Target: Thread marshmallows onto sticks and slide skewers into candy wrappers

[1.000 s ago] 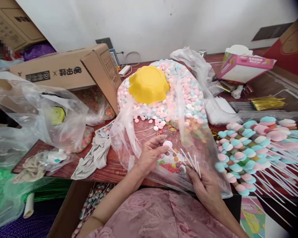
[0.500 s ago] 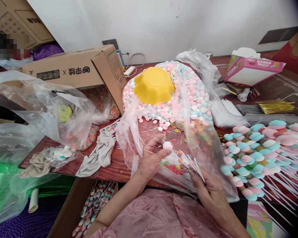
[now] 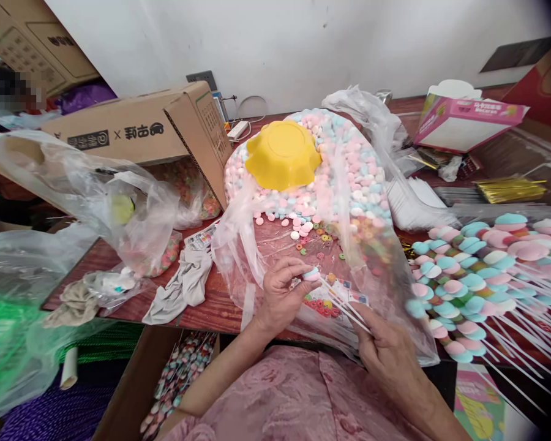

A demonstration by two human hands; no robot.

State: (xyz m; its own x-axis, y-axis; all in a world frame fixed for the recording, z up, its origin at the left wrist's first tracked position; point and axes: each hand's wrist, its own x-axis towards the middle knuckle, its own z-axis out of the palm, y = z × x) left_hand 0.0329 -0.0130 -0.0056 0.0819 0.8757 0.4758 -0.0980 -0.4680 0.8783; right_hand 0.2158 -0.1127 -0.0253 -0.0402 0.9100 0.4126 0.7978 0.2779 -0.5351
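Observation:
Between the thumb and fingers of my left hand is a blue, white and pink marshmallow. My right hand is closed on several thin white sticks. A stick's tip points at the marshmallow's lower right side; I cannot tell whether it has gone in. Under my hands lies a clear plastic bag with loose ring-shaped candies on it. Behind, a heap of pastel marshmallows carries an upturned yellow bowl.
At right lies a pile of marshmallow skewers with white sticks. A cardboard box stands at left, near a grey cloth. A pink-and-white carton and gold ties are at back right. Below the table edge, a box holds more skewers.
The marshmallow has been turned in my left fingers, its side now facing the sticks. The sticks in my right hand have come closer together and moved up to it.

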